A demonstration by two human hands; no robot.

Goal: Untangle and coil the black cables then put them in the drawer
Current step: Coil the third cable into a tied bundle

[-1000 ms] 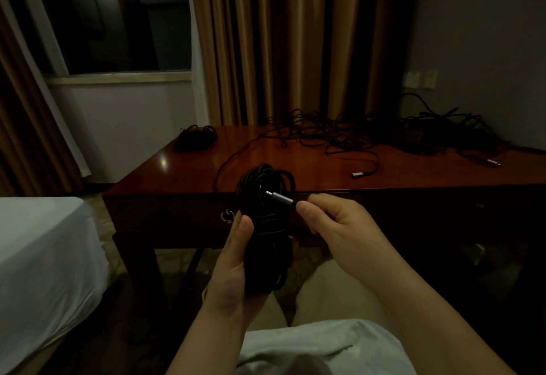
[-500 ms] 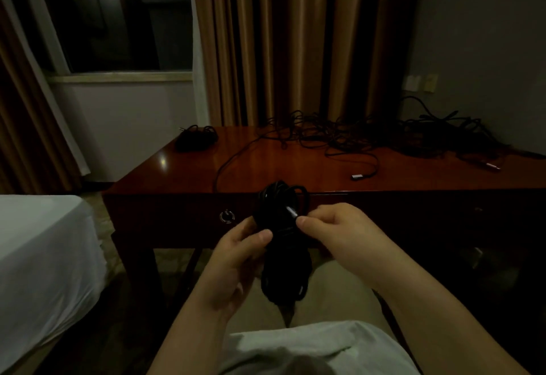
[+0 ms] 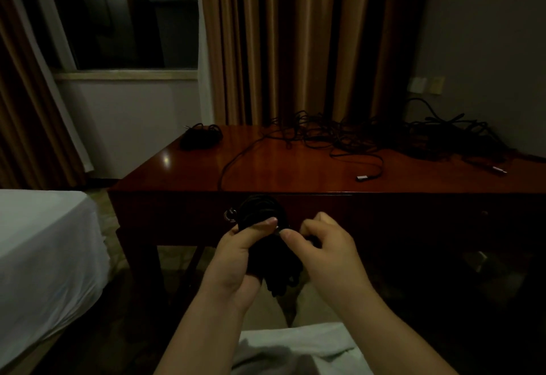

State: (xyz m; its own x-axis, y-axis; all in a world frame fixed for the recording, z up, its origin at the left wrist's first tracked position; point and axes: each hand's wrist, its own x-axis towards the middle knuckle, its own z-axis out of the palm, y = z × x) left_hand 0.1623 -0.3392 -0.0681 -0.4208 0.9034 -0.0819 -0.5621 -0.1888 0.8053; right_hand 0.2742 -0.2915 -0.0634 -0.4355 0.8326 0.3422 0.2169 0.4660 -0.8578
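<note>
My left hand [image 3: 240, 256] grips a coiled black cable [image 3: 263, 212] in front of the desk's closed drawer front [image 3: 177, 218], beside its ring handle [image 3: 230, 215]. My right hand [image 3: 322, 244] pinches the cable's metal plug end at the coil's side. A tangle of loose black cables [image 3: 384, 135] lies across the back of the wooden desk [image 3: 280, 167], with one strand trailing to the front edge. Another coiled black cable [image 3: 201, 137] sits at the desk's back left corner.
A bed with white sheets [image 3: 44, 250] stands to the left. Curtains [image 3: 295, 40] and a dark window [image 3: 124, 14] are behind the desk. Wall sockets [image 3: 425, 85] sit at the right. A silver plug [image 3: 362, 178] lies on the desk top.
Both hands have lowered the coil from above the desk edge to the drawer front. My right hand has brought the plug end in against the coil.
</note>
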